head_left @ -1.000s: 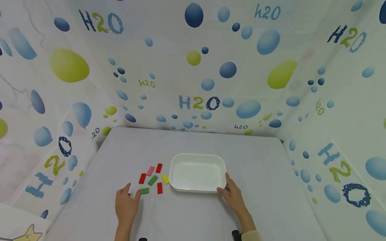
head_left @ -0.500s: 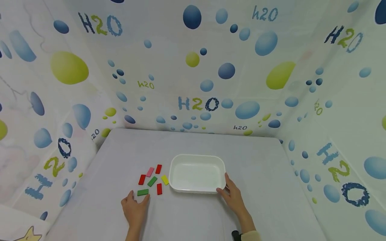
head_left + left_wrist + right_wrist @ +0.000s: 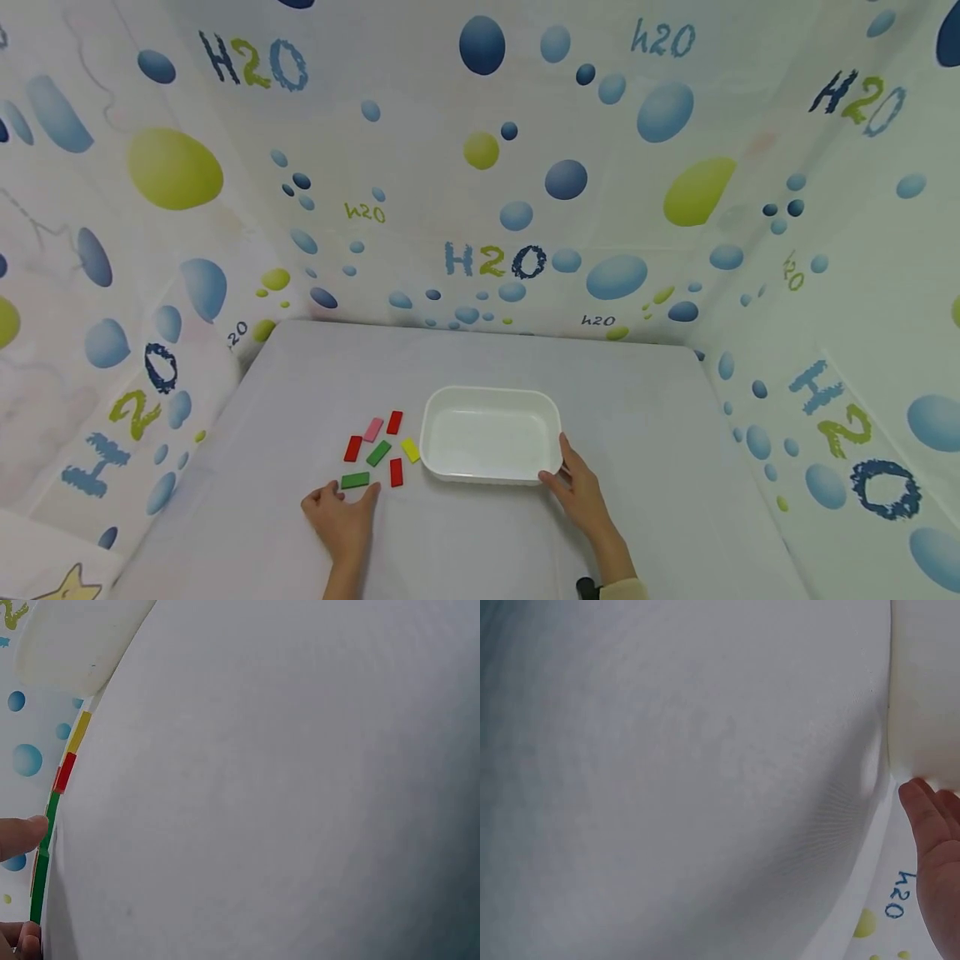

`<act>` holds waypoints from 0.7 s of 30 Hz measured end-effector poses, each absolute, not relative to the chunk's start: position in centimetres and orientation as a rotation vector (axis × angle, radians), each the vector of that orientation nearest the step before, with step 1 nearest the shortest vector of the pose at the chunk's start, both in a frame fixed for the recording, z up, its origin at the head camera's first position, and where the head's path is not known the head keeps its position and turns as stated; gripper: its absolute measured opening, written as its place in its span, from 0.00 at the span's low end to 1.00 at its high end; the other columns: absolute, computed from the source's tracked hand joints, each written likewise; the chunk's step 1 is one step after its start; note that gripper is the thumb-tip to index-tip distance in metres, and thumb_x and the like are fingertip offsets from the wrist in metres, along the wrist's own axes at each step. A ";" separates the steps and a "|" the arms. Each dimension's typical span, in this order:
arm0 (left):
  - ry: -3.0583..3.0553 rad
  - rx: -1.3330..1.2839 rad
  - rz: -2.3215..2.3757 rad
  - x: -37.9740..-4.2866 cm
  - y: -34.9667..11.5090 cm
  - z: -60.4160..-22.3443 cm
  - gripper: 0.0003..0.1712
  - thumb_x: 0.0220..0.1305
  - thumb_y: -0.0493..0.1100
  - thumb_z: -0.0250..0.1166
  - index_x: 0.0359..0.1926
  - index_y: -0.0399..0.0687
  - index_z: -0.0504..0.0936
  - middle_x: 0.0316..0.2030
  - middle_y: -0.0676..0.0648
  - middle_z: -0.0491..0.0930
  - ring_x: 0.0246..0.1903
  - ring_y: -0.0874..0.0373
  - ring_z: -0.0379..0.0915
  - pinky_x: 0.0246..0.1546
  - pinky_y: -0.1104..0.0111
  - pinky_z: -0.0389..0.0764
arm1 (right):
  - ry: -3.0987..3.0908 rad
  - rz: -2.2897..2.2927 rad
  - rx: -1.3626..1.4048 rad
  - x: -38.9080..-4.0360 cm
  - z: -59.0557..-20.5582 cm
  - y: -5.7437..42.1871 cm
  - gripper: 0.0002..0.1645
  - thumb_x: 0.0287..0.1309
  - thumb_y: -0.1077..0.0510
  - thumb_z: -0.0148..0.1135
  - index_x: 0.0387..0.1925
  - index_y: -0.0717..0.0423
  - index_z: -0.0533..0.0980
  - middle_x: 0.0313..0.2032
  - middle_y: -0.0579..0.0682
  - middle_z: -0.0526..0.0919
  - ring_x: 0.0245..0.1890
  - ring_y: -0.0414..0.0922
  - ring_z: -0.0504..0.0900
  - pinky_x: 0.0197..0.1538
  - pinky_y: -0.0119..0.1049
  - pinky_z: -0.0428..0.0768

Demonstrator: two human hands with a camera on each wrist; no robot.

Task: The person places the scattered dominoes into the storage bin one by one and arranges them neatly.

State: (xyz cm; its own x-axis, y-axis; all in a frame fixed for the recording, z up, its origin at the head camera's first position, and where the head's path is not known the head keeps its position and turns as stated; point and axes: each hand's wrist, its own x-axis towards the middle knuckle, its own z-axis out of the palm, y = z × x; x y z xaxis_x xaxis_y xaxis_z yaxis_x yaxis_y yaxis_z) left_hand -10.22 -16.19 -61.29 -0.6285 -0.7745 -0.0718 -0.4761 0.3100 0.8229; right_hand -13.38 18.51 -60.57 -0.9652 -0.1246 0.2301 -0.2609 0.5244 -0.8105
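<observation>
White tabletop (image 3: 450,542), and nearest, the left hand (image 3: 345,520), thumb and fingers parted, grips nothing, straddling a green rectangular block (image 3: 356,480). Right hand (image 3: 582,498) holds a white rectangular tray (image 3: 491,435) at its four-o'clock corner. Early going, seemingly: six more coloured blocks (image 3: 378,453) also lie outside, toward nine o'clock.

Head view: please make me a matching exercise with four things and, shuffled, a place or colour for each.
Things:
1. Left hand
2. Right hand
3. Yellow block
4. Tray

Places or colours:
A. White
B. By the nearest green block
C. Beside the tray's left end
D. At the tray's near right corner

Pairs: 1-B, 2-D, 3-C, 4-A
</observation>
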 end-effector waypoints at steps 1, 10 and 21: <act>-2.240 1.127 -1.231 -10.3 -16.1 -61.4 0.38 0.53 0.39 0.73 0.59 0.22 0.68 0.56 0.30 0.58 0.53 0.38 0.60 0.53 0.47 0.73 | -2.615 1.433 0.331 -13.4 -60.6 18.5 0.47 0.61 0.54 0.65 0.72 0.70 0.54 0.68 0.70 0.64 0.62 0.64 0.72 0.56 0.47 0.77; -2.200 1.105 -1.170 -10.4 -15.6 -62.2 0.34 0.54 0.37 0.72 0.57 0.23 0.70 0.55 0.31 0.59 0.53 0.38 0.60 0.54 0.48 0.71 | -2.625 1.447 0.311 -13.1 -60.5 18.5 0.47 0.61 0.53 0.65 0.72 0.69 0.54 0.68 0.69 0.63 0.63 0.64 0.72 0.56 0.47 0.77; -2.172 1.025 -1.128 -10.9 -15.6 -62.6 0.32 0.55 0.38 0.72 0.55 0.22 0.71 0.53 0.31 0.61 0.52 0.38 0.61 0.53 0.49 0.69 | -2.596 1.487 0.313 -13.2 -60.4 18.4 0.48 0.59 0.54 0.67 0.72 0.67 0.54 0.69 0.67 0.64 0.63 0.62 0.72 0.57 0.47 0.77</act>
State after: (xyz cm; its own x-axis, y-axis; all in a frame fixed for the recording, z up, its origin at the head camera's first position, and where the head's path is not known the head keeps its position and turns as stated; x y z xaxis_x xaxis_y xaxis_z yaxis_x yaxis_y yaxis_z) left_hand -10.88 -15.56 -62.62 -0.6021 -0.7949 0.0748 -0.3960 0.3787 0.8365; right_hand -13.16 18.45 -60.41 -0.9696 -0.1127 0.2174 -0.2445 0.4921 -0.8355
